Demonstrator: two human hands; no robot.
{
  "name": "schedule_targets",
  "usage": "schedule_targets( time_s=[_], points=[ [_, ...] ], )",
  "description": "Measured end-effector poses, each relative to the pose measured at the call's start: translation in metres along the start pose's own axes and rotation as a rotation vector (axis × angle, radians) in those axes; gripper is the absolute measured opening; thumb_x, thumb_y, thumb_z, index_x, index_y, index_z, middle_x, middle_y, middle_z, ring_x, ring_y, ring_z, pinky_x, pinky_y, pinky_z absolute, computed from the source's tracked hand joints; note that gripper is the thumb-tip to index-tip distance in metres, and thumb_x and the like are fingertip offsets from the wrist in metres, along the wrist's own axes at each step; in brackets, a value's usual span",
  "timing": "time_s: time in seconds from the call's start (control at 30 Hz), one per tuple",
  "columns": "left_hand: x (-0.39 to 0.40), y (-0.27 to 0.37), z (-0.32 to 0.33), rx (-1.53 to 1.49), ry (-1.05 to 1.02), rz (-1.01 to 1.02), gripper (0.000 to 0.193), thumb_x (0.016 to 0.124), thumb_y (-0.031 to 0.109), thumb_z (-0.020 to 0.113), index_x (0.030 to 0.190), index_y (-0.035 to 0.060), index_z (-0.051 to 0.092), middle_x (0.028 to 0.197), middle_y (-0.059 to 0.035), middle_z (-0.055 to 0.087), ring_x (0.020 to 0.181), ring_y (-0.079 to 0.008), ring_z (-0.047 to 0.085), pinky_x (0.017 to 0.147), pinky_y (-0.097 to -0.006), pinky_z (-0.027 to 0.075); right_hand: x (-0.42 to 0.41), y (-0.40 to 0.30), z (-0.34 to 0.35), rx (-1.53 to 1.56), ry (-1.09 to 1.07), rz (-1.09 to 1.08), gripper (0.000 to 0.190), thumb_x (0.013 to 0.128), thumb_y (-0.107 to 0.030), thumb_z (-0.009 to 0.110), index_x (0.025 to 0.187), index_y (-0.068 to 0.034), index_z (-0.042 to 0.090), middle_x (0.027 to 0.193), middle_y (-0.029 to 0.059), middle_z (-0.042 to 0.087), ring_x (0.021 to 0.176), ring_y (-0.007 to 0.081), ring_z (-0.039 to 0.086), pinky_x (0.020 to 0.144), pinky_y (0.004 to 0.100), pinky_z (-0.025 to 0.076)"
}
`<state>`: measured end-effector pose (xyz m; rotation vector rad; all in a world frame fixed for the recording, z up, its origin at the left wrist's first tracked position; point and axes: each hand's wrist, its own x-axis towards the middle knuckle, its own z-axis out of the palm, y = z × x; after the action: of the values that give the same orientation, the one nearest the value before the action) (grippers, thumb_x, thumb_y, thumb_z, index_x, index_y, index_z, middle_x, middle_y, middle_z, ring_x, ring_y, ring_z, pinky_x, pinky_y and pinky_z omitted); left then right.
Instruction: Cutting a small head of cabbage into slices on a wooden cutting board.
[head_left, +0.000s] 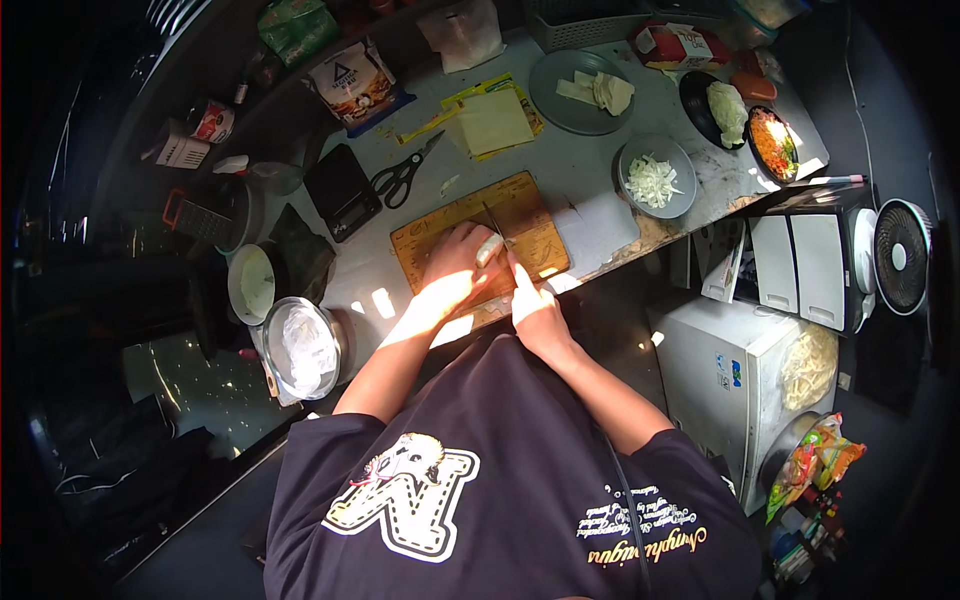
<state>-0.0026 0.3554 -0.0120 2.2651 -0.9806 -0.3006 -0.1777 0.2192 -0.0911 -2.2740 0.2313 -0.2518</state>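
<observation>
A wooden cutting board (538, 196) lies before me near the front edge of the table. On it, my left hand (455, 264) holds down a pale, whitish piece of vegetable (489, 250), perhaps rolled cabbage. My right hand (537, 313) grips a knife (496, 222) by its handle. The blade stands close along the right side of the piece; whether it touches cannot be made out. To the right of the board, a grey plate (684, 196) bears a heap of shredded white vegetable (651, 180). Cabbage leaves (613, 93) rest on another grey plate (551, 112) farther back.
Scissors (397, 178) and a black kitchen scale (339, 191) lie left of the board. Behind it is a stack of pale square sheets (495, 120). A metal bowl (335, 337) stands at front left. Shredded carrot (771, 142) and a cabbage chunk (726, 114) are at far right.
</observation>
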Motion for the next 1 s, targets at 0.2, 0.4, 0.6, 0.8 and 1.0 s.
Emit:
schedule_targets(
  time_s=[0.2, 0.4, 0.6, 0.8, 1.0],
  points=[
    [-0.001, -0.008, -0.003, -0.125, 0.001, -0.044, 0.044, 0.086, 0.020, 0.082, 0.126, 0.0041, 0.076, 0.122, -0.0206, 0.074, 0.115, -0.0474, 0.070, 0.100, -0.0548, 0.058, -0.014, -0.037, -0.041, 0.111, -0.169, 0.304, 0.071, 0.110, -0.006, 0.056, 0.180, -0.010, 0.041, 0.109, 0.0390, 0.075, 0.098, 0.0587, 0.073, 0.091, 0.0645, 0.060],
    [-0.002, -0.009, 0.000, -0.120, 0.008, -0.044, 0.044, 0.085, 0.020, 0.084, 0.126, 0.0039, 0.076, 0.120, -0.0206, 0.074, 0.112, -0.0471, 0.071, 0.096, -0.0539, 0.058, -0.009, -0.040, -0.036, 0.160, -0.064, 0.229, 0.073, 0.111, -0.006, 0.055, 0.181, -0.009, 0.037, 0.109, 0.0396, 0.074, 0.103, 0.0599, 0.072, 0.092, 0.0683, 0.057],
    [-0.003, -0.007, -0.002, -0.090, -0.007, -0.038, 0.045, 0.085, 0.019, 0.086, 0.125, 0.0044, 0.076, 0.119, -0.0199, 0.074, 0.111, -0.0472, 0.071, 0.094, -0.0538, 0.059, -0.005, -0.049, -0.036, 0.158, -0.086, 0.258, 0.071, 0.110, -0.005, 0.055, 0.179, -0.008, 0.039, 0.111, 0.0399, 0.074, 0.101, 0.0615, 0.071, 0.091, 0.0693, 0.056],
    [-0.003, -0.008, -0.002, -0.087, -0.004, -0.034, 0.045, 0.085, 0.018, 0.086, 0.126, 0.0040, 0.075, 0.119, -0.0201, 0.073, 0.110, -0.0473, 0.071, 0.094, -0.0541, 0.059, -0.001, -0.053, -0.032, 0.150, -0.048, 0.232, 0.074, 0.108, -0.001, 0.056, 0.180, -0.007, 0.038, 0.095, 0.0367, 0.072, 0.090, 0.0602, 0.070, 0.079, 0.0655, 0.054],
    [-0.005, -0.012, 0.000, -0.085, 0.027, 0.015, 0.045, 0.086, 0.020, 0.085, 0.127, 0.0035, 0.075, 0.121, -0.0213, 0.073, 0.111, -0.0479, 0.071, 0.095, -0.0548, 0.059, -0.001, -0.043, -0.027, 0.085, -0.156, 0.300, 0.080, 0.108, -0.003, 0.057, 0.183, -0.017, 0.035, 0.105, 0.0396, 0.075, 0.097, 0.0596, 0.074, 0.088, 0.0662, 0.060]
  ],
)
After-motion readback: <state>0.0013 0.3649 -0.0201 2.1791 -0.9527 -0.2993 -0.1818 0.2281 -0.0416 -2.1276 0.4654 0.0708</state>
